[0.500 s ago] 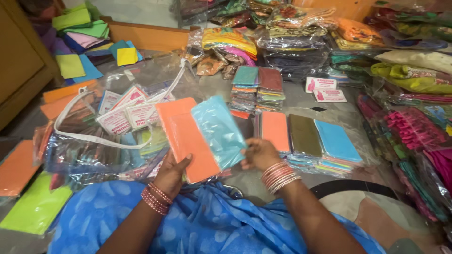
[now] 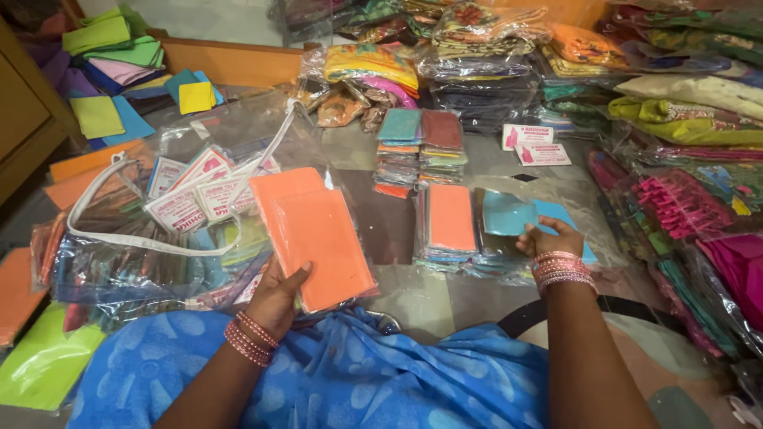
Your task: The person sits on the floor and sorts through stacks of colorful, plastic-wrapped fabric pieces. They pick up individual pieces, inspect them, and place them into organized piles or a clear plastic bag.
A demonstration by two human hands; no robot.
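Sorting packets of folded cloth, one colour at a time.

The left hand point(image 2: 278, 298) clamps a flat orange packet point(image 2: 318, 234), glossy in its clear wrap, above the blue lap. The right hand point(image 2: 548, 238) grips a soft turquoise packet point(image 2: 505, 213) over the low stacks point(image 2: 449, 230) on the floor; it seems to need laying flat, edges squared.

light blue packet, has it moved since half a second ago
Yes. The light blue packet has gone right with the right hand, away from the orange packets in the left hand, onto the stacks on the floor.
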